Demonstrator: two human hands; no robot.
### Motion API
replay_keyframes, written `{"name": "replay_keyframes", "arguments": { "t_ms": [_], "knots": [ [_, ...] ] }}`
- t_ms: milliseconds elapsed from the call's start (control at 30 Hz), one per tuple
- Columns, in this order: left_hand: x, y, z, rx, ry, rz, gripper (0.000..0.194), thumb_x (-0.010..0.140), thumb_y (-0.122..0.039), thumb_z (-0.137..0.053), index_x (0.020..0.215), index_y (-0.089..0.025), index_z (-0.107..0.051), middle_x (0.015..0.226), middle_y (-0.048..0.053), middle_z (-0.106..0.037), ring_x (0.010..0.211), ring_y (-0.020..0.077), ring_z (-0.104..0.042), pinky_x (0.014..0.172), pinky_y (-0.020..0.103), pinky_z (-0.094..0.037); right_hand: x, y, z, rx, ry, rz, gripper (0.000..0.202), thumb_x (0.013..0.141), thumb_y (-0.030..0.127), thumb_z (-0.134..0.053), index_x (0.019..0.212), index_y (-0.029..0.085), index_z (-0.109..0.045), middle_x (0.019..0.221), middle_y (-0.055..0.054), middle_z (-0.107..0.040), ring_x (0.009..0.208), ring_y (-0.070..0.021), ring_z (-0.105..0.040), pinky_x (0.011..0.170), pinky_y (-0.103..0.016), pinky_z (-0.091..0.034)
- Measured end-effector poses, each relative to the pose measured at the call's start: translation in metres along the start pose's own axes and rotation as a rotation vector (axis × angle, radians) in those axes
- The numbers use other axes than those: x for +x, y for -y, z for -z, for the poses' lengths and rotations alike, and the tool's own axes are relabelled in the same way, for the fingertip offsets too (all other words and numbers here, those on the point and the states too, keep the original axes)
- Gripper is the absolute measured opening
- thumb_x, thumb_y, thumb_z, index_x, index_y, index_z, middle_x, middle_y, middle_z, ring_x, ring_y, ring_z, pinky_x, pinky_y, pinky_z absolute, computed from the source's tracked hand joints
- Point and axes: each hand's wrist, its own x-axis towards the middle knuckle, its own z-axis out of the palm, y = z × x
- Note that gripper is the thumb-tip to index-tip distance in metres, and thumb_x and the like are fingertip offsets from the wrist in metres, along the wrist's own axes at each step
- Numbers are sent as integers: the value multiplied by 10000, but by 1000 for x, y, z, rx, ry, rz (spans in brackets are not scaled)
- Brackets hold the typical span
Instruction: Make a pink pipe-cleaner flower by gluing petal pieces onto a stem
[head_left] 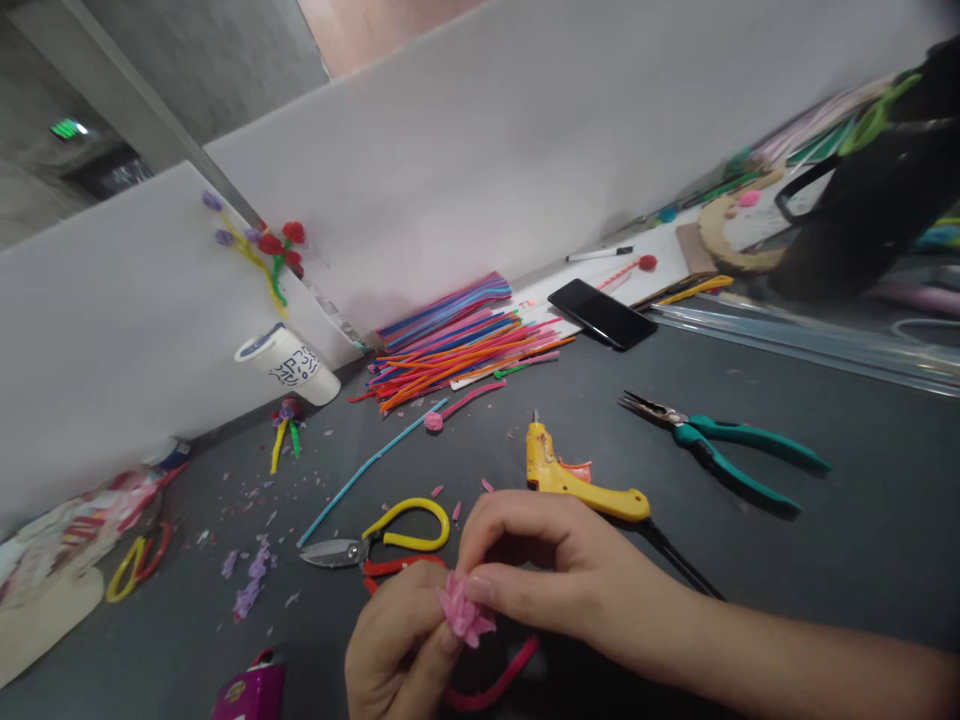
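Near the bottom middle, my left hand (397,640) pinches a pink flower (466,612) with pointed petals between thumb and fingers. A darker pink pipe cleaner stem (499,680) curves out below it. Coming from the right, my right hand (555,560) is closed with thumb and index finger on the flower's petals. Just behind my hands lie scissors (375,540) with one yellow and one red handle, partly covered by my left hand. A yellow glue gun (577,480) rests beyond my right hand, and small pink scraps (457,511) are scattered nearby.
Teal-handled pliers (720,440) lie to the right. A phone (602,313) and a pile of colored pipe cleaners (450,350) are at the back, beside a white paper cup (292,368). Purple scraps (255,578), a second scissors (141,562) and a purple object (251,692) are on the left.
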Motion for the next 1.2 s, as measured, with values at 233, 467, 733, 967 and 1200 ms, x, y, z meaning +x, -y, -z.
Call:
{"name": "replay_keyframes", "arguments": {
  "t_ms": [233, 467, 733, 967, 1200],
  "knots": [
    [2, -2, -1, 28, -16, -4, 123, 873, -224, -555, 810, -219, -660, 614, -17, -591, 514, 115, -540, 481, 203, -424, 0, -2, 0, 17, -6, -14, 97, 791, 209, -632, 719, 143, -626, 703, 15, -577, 659, -99, -538, 635, -210, -440],
    [4, -2, -2, 35, -34, -2, 129, 866, -246, -565, 788, -217, -664, 590, -16, -592, 483, 116, -531, 461, 205, -424, -1, -3, 1, 57, 3, -19, 92, 789, 204, -635, 719, 145, -624, 707, 20, -579, 653, -95, -541, 632, -215, -440],
    [4, 0, -3, -19, -62, -14, 109, 851, -229, -589, 793, -212, -679, 596, -6, -612, 508, 125, -549, 485, 213, -444, 1, -3, 0, 68, 6, -35, 105, 795, 234, -631, 727, 154, -627, 709, 16, -586, 669, -105, -547, 649, -234, -442],
    [6, -6, -6, -97, -142, 108, 100, 854, -241, -609, 845, -212, -704, 674, 0, -666, 622, 138, -606, 584, 228, -473, 4, -8, -3, 207, -26, -133, 247, 759, 379, -684, 726, 152, -596, 679, 13, -587, 624, -105, -536, 629, -248, -438],
    [6, -8, -11, -137, -183, 254, 120, 819, -271, -659, 744, -203, -721, 609, -7, -662, 565, 121, -572, 571, 221, -437, 7, -13, -1, 268, -71, -167, 225, 743, 349, -688, 713, 153, -581, 646, 23, -588, 592, -95, -526, 606, -238, -429]
  ]
}}
